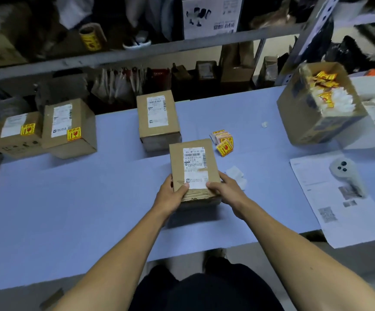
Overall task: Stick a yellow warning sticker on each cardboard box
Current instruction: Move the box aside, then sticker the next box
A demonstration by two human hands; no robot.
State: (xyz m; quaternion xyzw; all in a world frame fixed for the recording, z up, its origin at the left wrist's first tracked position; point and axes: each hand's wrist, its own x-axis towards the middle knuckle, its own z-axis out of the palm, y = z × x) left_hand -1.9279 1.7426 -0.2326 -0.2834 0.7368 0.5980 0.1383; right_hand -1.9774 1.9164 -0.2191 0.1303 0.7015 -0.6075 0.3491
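A small cardboard box (193,153) with a white shipping label sits mid-table. My left hand (170,196) grips its near left corner and my right hand (224,191) grips its near right corner. No yellow sticker shows on it. Behind it stands a second box (157,129), also showing only a white label. Two boxes at the far left (78,122) (15,135) each carry a yellow warning sticker beside the label. A loose pile of yellow stickers (223,142) lies just right of the held box.
An open carton (316,122) with used sticker backings stands at the right. A printed sheet (339,209) with a white controller (346,173) on it overhangs the front right edge. White backing scraps (236,176) lie by my right hand. A sticker roll (91,37) sits on the shelf.
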